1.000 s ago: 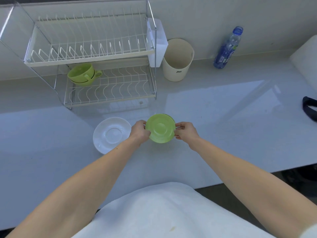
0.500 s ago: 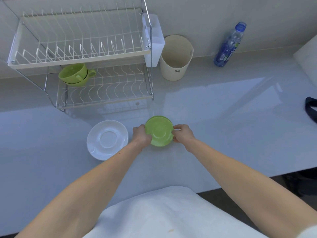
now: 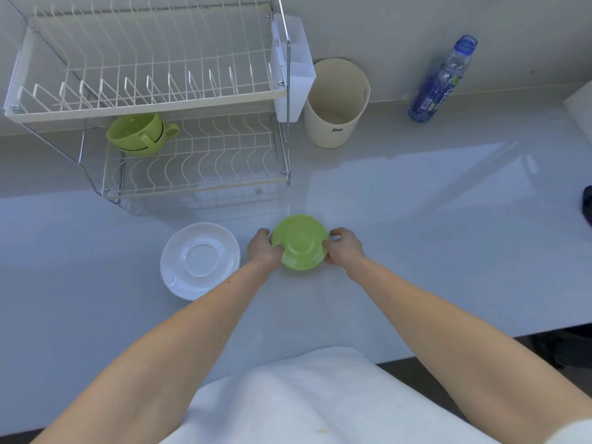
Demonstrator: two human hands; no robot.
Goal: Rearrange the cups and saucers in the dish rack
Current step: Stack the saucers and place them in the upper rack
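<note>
A green saucer (image 3: 300, 242) sits in front of the rack on the counter, gripped at its left rim by my left hand (image 3: 263, 249) and at its right rim by my right hand (image 3: 343, 248). It may be a stack of two; I cannot tell. A white saucer (image 3: 199, 259) lies flat on the counter just left of my left hand. Two stacked green cups (image 3: 138, 133) rest at the left end of the lower shelf of the white wire dish rack (image 3: 150, 100). The rack's upper shelf holds nothing.
A white cutlery holder (image 3: 291, 68) hangs on the rack's right side. Beside it stands a cream bin (image 3: 335, 104). A blue bottle (image 3: 441, 81) stands at the back right by the wall. A dark object (image 3: 587, 209) shows at the right edge.
The view has shifted slightly, so the rack sits further left and lower in frame. Both hands have kept their grip on the green saucer, which stays at about the same spot.
</note>
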